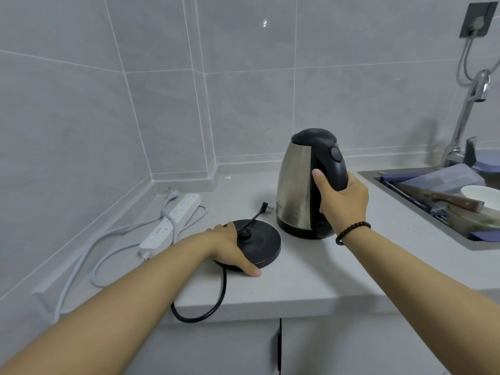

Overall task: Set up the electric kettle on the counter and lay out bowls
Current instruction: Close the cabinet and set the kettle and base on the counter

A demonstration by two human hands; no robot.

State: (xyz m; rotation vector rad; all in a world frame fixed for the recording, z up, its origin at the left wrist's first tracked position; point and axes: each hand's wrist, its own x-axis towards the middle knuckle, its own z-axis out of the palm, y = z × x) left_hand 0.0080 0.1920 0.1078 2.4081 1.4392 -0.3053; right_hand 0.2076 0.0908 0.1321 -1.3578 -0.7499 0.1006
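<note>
Your right hand [342,197] is wrapped tight around the black handle of the stainless-steel electric kettle [297,185], thumb up the inner side of the grip, and the kettle stands upright on the grey counter [324,269] just to the right of its round black power base [257,243], near it but not on it. Your left hand [232,247] is pressed over the near-left edge of that base, fingers curled along the far rim and thumb against the front, pinning it flat. The base cord [216,301] loops off the counter's front edge, and its plug [264,205] lies loose behind the base, not in the white power strip [173,220] by the wall. Treat the kettle as a rigid, smooth-sided body whose weight depends on how much water it holds; the lid is closed, so you cannot tell that from here. The handle is the right place to hold it: the steel wall is slick and gives no purchase. The base is light and likely to skate on the smooth counter, so holding it down makes sense while you seat the kettle over the centre connector [244,231]. A white bowl [480,194] sits in the sink [422,204] to your right, beside a wooden-handled knife [457,201]; it looks ceramic, so lift it by the rim with care.
</note>
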